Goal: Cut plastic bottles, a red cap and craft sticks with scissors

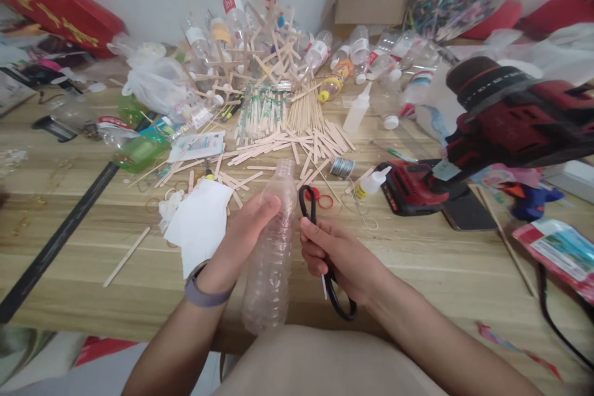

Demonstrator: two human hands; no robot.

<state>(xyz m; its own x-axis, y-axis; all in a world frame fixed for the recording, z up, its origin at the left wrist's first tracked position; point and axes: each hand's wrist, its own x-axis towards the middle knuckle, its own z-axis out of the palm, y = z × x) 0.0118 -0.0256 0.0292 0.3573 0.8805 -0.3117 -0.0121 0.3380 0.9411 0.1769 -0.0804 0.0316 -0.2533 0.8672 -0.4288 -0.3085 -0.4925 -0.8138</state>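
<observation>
A clear plastic bottle (269, 266), ribbed and without cap or label, leans with its neck away from me and its base near my body. My left hand (253, 223) is closed around its upper side, thumb on the shoulder. Just right of the bottle, my right hand (334, 253) grips what look like black-handled scissors (341, 306), one loop sticking out above the fingers and one below. A thin pale strip, perhaps a blade, shows under the fingers; the rest is hidden in the grip. A white paper sheet (199, 223) lies left of my left hand.
Wooden sticks (269, 148) are strewn across the table, with a stick structure (273, 62) and several bottles (359, 52) behind. At right stand a red cordless drill (515, 117) and a glue bottle (371, 182). A thread spool (342, 166) lies ahead; a black bar (65, 235) lies left.
</observation>
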